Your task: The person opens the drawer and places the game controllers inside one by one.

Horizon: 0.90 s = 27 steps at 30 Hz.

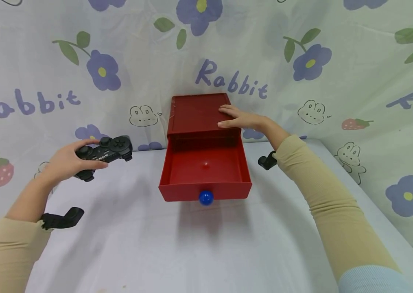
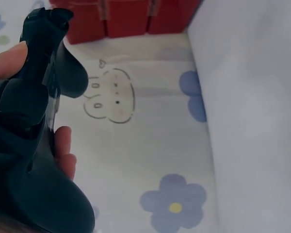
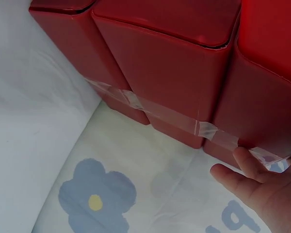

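On the left in the head view, my left hand grips a black game controller above the table. In the left wrist view the controller fills the left side, with fingertips behind it. My right hand rests with extended fingers on the top right of a red drawer box. Its top drawer is pulled out toward me, with nothing inside and a blue round knob on its front. The right wrist view shows the box's side and my right fingers beside it.
The drawer box is a stack of red units joined by clear tape. It stands at the back of a white table, against a printed cloth with flowers and rabbits. Black straps with camera mounts are on both wrists.
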Each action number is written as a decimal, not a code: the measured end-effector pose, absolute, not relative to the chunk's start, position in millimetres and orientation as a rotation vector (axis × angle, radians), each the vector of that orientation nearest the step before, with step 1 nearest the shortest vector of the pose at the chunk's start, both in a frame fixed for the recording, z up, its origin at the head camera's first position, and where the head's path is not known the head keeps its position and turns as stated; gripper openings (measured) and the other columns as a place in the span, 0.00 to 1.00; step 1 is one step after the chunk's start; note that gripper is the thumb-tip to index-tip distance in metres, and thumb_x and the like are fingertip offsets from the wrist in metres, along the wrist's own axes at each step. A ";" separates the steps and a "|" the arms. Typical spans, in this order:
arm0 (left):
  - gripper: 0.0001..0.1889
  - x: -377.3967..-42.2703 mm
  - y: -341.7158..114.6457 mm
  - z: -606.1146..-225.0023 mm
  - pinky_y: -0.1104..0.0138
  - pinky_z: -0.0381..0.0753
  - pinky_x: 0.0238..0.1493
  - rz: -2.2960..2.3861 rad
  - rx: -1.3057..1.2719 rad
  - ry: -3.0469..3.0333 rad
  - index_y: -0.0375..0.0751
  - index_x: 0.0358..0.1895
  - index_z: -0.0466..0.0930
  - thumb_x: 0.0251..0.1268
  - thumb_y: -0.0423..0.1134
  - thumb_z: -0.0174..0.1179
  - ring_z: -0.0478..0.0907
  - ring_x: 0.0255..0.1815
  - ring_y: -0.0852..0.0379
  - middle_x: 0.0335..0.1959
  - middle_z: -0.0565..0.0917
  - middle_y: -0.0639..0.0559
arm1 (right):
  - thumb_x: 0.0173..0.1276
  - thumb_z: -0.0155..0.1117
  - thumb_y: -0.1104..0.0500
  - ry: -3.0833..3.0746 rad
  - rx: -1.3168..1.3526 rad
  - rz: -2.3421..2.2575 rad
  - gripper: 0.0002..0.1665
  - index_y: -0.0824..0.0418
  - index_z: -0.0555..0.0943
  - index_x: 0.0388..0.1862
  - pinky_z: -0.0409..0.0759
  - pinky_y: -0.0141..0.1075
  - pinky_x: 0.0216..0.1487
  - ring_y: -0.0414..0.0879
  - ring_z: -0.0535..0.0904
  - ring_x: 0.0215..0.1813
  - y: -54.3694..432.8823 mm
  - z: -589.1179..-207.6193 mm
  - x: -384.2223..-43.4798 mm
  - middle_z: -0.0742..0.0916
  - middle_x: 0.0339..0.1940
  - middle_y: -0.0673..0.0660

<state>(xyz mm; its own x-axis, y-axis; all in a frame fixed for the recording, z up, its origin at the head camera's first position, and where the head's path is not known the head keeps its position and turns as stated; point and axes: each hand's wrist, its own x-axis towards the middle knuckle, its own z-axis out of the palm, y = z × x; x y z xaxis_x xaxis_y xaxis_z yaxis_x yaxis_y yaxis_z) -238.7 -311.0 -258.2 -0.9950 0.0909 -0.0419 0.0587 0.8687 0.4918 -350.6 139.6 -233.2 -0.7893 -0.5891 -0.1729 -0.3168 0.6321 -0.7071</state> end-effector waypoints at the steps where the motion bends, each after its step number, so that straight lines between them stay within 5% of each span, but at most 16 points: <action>1: 0.45 -238.1 -310.1 -255.1 0.41 0.65 0.45 0.774 0.123 2.975 0.42 0.70 0.52 0.51 0.55 0.64 0.59 0.54 0.31 0.63 0.57 0.26 | 0.66 0.51 0.46 2.473 -0.717 -0.958 0.44 0.52 0.43 0.74 0.48 0.54 0.69 0.49 0.34 0.74 140.6 -236.8 -355.1 0.41 0.75 0.50; 6: 0.45 -235.9 -302.5 -240.6 0.39 0.64 0.47 0.765 0.160 2.988 0.45 0.69 0.54 0.50 0.55 0.65 0.60 0.54 0.33 0.61 0.60 0.29 | 0.64 0.52 0.42 2.504 -0.722 -0.948 0.45 0.47 0.44 0.74 0.49 0.53 0.69 0.46 0.35 0.74 144.3 -251.1 -373.0 0.42 0.75 0.45; 18: 0.41 -228.6 -263.2 -204.9 0.54 0.66 0.43 0.761 0.267 3.049 0.55 0.66 0.59 0.47 0.54 0.68 0.68 0.45 0.46 0.48 0.73 0.39 | 0.65 0.51 0.42 2.492 -0.728 -0.965 0.45 0.47 0.43 0.74 0.49 0.54 0.69 0.47 0.34 0.74 144.4 -249.3 -371.7 0.41 0.75 0.46; 27: 0.39 -227.7 -230.5 -192.8 0.61 0.69 0.36 0.746 0.384 3.019 0.56 0.65 0.61 0.47 0.53 0.67 0.68 0.44 0.46 0.48 0.71 0.39 | 0.64 0.52 0.42 2.495 -0.723 -0.970 0.45 0.47 0.44 0.74 0.49 0.53 0.69 0.47 0.35 0.74 144.4 -250.5 -372.6 0.42 0.75 0.46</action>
<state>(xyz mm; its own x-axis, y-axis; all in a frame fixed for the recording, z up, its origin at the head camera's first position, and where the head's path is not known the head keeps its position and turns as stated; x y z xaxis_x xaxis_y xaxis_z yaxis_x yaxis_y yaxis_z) -227.7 -230.5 -192.8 -0.9699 0.2382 0.0510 0.2345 0.8565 0.4597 -372.6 144.4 -250.5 -0.8016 -0.5794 -0.1478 -0.3273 0.6320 -0.7024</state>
